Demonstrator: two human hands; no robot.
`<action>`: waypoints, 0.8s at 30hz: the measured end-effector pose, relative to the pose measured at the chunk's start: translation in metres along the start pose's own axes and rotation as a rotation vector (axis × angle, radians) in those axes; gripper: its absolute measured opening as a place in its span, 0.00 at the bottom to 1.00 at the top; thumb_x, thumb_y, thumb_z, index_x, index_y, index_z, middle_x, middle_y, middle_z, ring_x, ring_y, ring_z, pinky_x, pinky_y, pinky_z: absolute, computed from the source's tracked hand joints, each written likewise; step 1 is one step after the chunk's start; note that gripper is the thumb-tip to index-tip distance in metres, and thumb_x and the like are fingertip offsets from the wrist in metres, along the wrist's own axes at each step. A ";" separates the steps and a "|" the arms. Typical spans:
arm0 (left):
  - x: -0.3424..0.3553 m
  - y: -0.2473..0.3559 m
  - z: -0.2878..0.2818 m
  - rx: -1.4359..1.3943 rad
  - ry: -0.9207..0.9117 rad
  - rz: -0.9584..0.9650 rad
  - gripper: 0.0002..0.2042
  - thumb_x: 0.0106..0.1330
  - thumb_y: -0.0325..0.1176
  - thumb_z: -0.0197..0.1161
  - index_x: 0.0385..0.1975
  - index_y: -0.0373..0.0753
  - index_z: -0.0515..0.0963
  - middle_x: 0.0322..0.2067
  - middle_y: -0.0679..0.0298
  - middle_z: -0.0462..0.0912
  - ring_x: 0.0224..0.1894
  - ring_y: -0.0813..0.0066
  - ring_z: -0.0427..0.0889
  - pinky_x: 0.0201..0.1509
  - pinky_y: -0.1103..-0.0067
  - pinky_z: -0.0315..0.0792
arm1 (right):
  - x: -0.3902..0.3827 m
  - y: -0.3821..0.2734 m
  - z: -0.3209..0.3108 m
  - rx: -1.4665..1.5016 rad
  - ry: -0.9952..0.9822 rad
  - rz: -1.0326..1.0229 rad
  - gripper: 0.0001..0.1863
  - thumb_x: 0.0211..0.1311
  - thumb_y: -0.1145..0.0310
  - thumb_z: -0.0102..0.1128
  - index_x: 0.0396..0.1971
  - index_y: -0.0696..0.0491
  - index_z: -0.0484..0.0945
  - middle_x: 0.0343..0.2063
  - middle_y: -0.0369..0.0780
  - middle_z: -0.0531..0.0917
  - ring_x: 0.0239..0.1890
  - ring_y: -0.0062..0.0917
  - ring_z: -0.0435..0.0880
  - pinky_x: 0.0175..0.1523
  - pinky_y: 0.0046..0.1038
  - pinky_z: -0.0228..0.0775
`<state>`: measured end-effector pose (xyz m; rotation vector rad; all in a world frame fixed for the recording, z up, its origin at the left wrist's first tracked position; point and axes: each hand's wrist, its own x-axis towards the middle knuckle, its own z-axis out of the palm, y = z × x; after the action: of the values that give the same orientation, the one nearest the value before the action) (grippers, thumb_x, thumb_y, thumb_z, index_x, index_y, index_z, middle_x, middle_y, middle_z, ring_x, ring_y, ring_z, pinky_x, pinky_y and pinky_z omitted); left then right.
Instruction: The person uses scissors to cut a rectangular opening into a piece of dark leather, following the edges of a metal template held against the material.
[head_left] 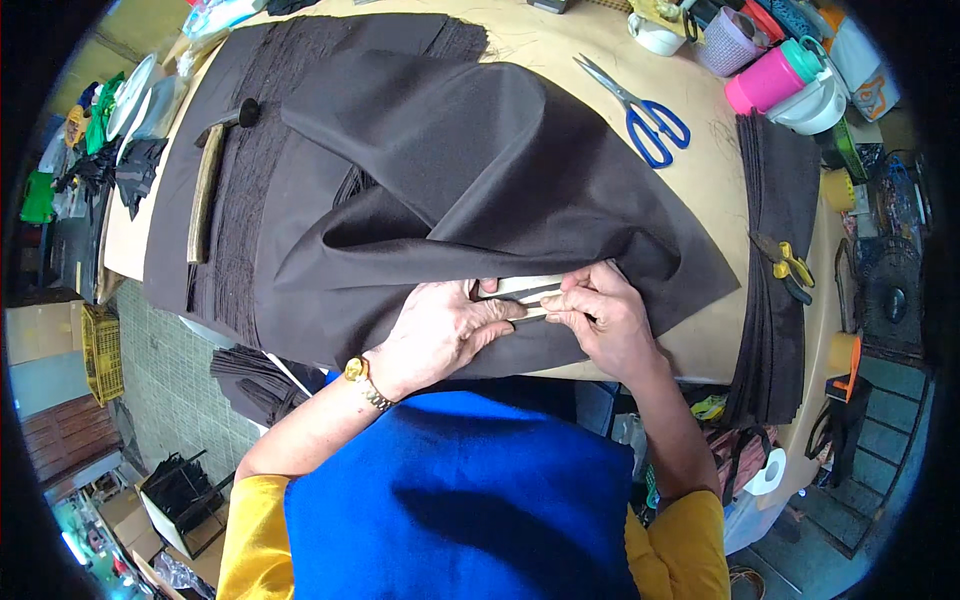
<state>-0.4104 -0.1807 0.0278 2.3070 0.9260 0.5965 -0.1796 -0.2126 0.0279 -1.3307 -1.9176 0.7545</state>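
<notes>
Head: 2 hands (430,325) (602,315) on dk cloth (470,130).

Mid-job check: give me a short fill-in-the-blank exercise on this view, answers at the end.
The left hand and right hand are both at the dark cloth; the watch is on the ____ wrist. The scissors have ____ handles. The hand nearer the scissors is the ____ one. The sleeves are coloured ____.

left; blue; right; yellow

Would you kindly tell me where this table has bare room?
The tabletop lies largely bare between the scissors, the big dark cloth and the dark cloth stack at right; the upper right, around the pink bottle, is crowded.
</notes>
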 end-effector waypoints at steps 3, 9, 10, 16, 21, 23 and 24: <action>0.000 -0.003 0.003 -0.024 0.061 0.020 0.19 0.52 0.37 0.71 0.44 0.44 0.79 0.31 0.63 0.78 0.32 0.65 0.75 0.36 0.71 0.70 | 0.000 -0.001 -0.001 -0.009 -0.008 -0.008 0.06 0.45 0.77 0.69 0.27 0.55 0.83 0.31 0.42 0.77 0.36 0.34 0.77 0.41 0.32 0.70; 0.003 0.004 0.000 -0.105 0.037 -0.160 0.21 0.51 0.38 0.72 0.44 0.39 0.76 0.28 0.61 0.78 0.28 0.63 0.76 0.35 0.71 0.70 | 0.014 -0.029 -0.009 -0.212 -0.058 -0.069 0.10 0.46 0.75 0.68 0.32 0.56 0.81 0.33 0.43 0.77 0.39 0.37 0.76 0.46 0.35 0.69; 0.003 0.003 0.002 -0.116 0.040 -0.172 0.22 0.51 0.39 0.73 0.44 0.38 0.76 0.27 0.60 0.78 0.27 0.62 0.76 0.34 0.70 0.70 | 0.014 -0.031 -0.003 -0.158 -0.051 -0.057 0.10 0.46 0.75 0.68 0.32 0.56 0.81 0.34 0.43 0.77 0.39 0.37 0.76 0.46 0.35 0.69; -0.006 -0.008 -0.006 -0.177 0.017 -0.130 0.19 0.50 0.37 0.73 0.40 0.36 0.78 0.28 0.59 0.82 0.31 0.62 0.82 0.37 0.72 0.74 | 0.009 -0.021 0.016 -0.042 -0.051 -0.004 0.10 0.49 0.74 0.68 0.34 0.56 0.81 0.33 0.43 0.80 0.39 0.37 0.79 0.45 0.34 0.72; -0.013 -0.014 -0.012 -0.268 0.030 -0.128 0.15 0.50 0.33 0.73 0.37 0.36 0.81 0.36 0.59 0.85 0.38 0.63 0.83 0.43 0.74 0.76 | 0.011 -0.016 0.018 -0.027 -0.023 -0.033 0.08 0.50 0.74 0.67 0.31 0.57 0.82 0.29 0.42 0.80 0.34 0.35 0.81 0.41 0.33 0.73; -0.012 -0.015 -0.012 -0.231 0.048 -0.091 0.16 0.50 0.33 0.73 0.39 0.36 0.82 0.35 0.58 0.84 0.39 0.64 0.83 0.44 0.74 0.75 | 0.012 -0.017 0.019 -0.030 -0.009 -0.037 0.07 0.50 0.75 0.67 0.30 0.57 0.83 0.28 0.42 0.80 0.33 0.35 0.81 0.41 0.33 0.73; -0.012 -0.015 -0.012 -0.213 0.056 -0.072 0.16 0.50 0.33 0.73 0.39 0.37 0.82 0.34 0.58 0.84 0.39 0.64 0.83 0.44 0.74 0.75 | 0.011 -0.018 0.019 -0.033 -0.003 -0.038 0.07 0.49 0.75 0.67 0.30 0.57 0.83 0.28 0.42 0.80 0.33 0.34 0.81 0.41 0.33 0.73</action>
<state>-0.4322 -0.1765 0.0243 2.0692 0.9202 0.6977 -0.2077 -0.2090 0.0327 -1.3102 -1.9593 0.7093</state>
